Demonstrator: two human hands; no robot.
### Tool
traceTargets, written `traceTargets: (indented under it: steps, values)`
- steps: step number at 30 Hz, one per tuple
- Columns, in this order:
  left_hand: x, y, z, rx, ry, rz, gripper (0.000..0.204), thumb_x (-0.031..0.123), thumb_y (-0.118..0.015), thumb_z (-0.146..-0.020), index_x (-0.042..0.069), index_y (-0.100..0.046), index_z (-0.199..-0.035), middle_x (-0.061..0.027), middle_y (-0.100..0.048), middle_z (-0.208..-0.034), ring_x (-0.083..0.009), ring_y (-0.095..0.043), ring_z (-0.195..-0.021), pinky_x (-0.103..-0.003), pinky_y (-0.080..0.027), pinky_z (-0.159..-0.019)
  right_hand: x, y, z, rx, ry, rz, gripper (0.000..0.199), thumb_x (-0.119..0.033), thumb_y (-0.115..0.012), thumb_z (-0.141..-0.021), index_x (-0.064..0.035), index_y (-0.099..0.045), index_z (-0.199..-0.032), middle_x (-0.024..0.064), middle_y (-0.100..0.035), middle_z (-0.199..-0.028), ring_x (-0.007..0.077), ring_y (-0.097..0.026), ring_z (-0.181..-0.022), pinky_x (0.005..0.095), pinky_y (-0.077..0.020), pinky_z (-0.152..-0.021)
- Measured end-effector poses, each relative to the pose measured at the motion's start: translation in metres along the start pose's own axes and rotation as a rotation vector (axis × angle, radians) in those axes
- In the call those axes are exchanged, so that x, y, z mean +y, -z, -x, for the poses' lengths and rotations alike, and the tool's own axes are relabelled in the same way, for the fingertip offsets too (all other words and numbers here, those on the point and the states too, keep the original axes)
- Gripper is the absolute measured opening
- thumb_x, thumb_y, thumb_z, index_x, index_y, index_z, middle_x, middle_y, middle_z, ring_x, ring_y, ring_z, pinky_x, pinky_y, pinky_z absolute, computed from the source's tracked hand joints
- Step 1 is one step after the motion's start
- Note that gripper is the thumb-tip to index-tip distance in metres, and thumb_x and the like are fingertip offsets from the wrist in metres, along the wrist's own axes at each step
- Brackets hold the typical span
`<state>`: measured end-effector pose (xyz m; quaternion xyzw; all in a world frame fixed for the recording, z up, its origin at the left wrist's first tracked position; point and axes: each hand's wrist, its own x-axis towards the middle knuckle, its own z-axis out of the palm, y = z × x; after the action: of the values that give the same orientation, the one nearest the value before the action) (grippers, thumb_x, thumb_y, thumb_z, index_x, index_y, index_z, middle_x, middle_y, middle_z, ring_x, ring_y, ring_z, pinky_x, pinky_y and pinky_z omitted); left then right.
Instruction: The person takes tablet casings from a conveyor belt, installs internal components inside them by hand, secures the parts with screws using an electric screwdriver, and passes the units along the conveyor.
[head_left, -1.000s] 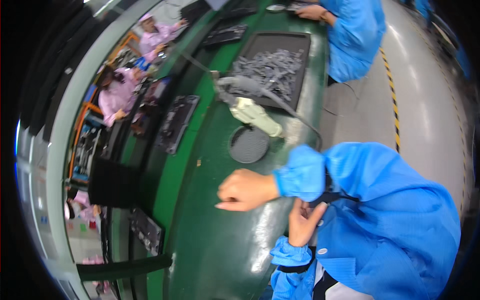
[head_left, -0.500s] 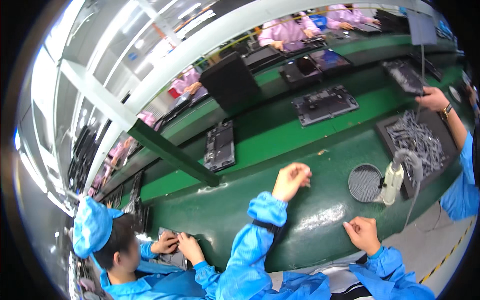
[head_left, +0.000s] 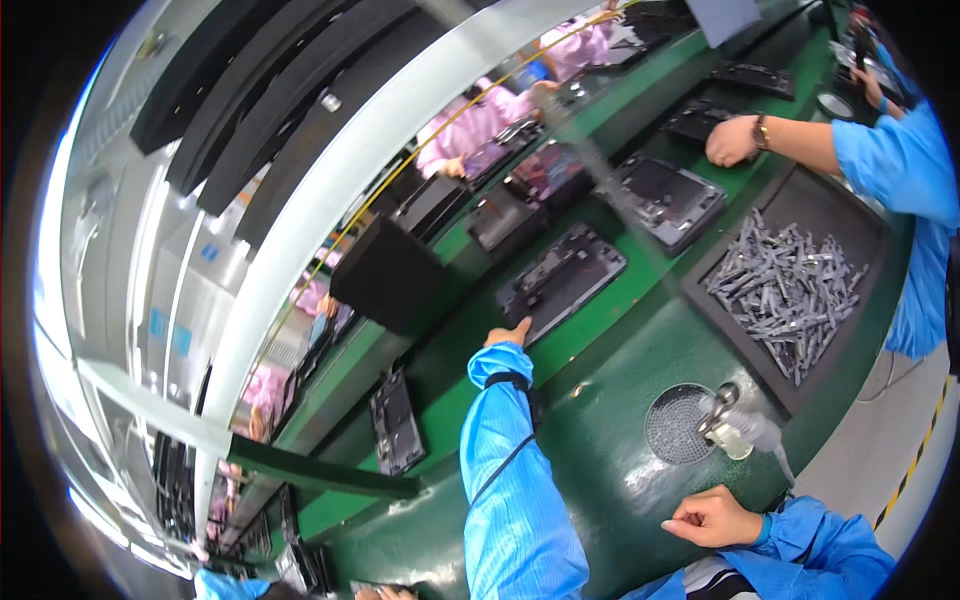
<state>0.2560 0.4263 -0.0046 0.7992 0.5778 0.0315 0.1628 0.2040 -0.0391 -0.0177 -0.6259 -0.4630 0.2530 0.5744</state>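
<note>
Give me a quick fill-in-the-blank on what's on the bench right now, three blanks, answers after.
1. The left hand reaches out to a dark flat panel lying on the ____ conveyor belt.
2. The right hand rests near the bench edge, loosely closed and holding ____.
3. The black tray is filled with small ____ metal parts.

Missing words: green; nothing; grey

My left arm, in a blue sleeve with a dark strap round the wrist, stretches far forward across the green worktop. My left hand [head_left: 508, 333] shows little beyond the cuff, thumb raised, near the far edge; I cannot tell whether it grips anything. My right hand [head_left: 708, 518] rests near the front edge, fingers curled loosely inward, palm down, blue cuff behind it.
</note>
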Motion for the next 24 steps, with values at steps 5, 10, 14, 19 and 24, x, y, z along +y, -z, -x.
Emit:
traceTargets:
  steps: [5,10,14,19,24]
  values:
    - [-0.031,0.008,-0.041,-0.059,0.147,0.245,0.067,0.051,-0.070,-0.074,-0.005,-0.061,-0.110,-0.0190,-0.061,-0.114,-0.0295,-0.061,-0.099,-0.038,-0.051,-0.080,-0.005,0.008,0.001,-0.076,-0.085,-0.215,0.022,-0.017,-0.070,-0.083,-0.0017,-0.063,-0.068,0.0009,-0.054,-0.050,0.0046,-0.048,-0.043,0.0228,-0.0359,-0.041]
    - [-0.026,0.013,-0.017,-0.062,0.194,0.629,0.064,0.028,-0.079,-0.072,-0.006,-0.050,-0.117,-0.0169,-0.056,-0.114,-0.0275,-0.063,-0.082,-0.033,-0.058,-0.058,-0.003,-0.003,0.004,-0.049,-0.109,-0.204,0.021,-0.017,-0.069,-0.083,-0.0011,-0.064,-0.069,0.0008,-0.054,-0.050,0.0041,-0.049,-0.044,0.0223,-0.0365,-0.041]
    - [-0.035,0.015,-0.006,0.014,0.101,0.319,0.064,0.048,-0.077,-0.067,-0.008,-0.066,-0.096,-0.0222,-0.066,-0.099,-0.0329,-0.064,-0.095,-0.036,-0.047,-0.087,-0.001,-0.008,0.002,-0.031,-0.007,-0.133,0.020,-0.016,-0.070,-0.082,-0.0015,-0.064,-0.070,0.0028,-0.055,-0.049,0.0063,-0.051,-0.044,0.0229,-0.0397,-0.043]
    - [-0.006,0.030,0.029,0.032,-0.007,0.082,0.068,0.054,-0.076,-0.066,-0.006,-0.066,-0.097,-0.0210,-0.066,-0.102,-0.0329,-0.063,-0.098,-0.036,-0.046,-0.087,0.003,-0.007,0.001,-0.008,0.021,-0.083,0.020,-0.018,-0.070,-0.081,-0.0021,-0.064,-0.070,0.0048,-0.056,-0.049,0.0101,-0.054,-0.043,0.0241,-0.0421,-0.043]
    - [0.012,0.031,0.036,-0.044,0.108,0.186,0.070,0.048,-0.080,-0.065,-0.007,-0.063,-0.105,-0.0201,-0.064,-0.108,-0.0302,-0.063,-0.100,-0.036,-0.045,-0.088,0.006,-0.006,0.002,0.024,0.047,-0.055,0.021,-0.020,-0.069,-0.082,-0.0033,-0.065,-0.070,0.0053,-0.058,-0.051,0.0134,-0.058,-0.045,0.0260,-0.0452,-0.045]
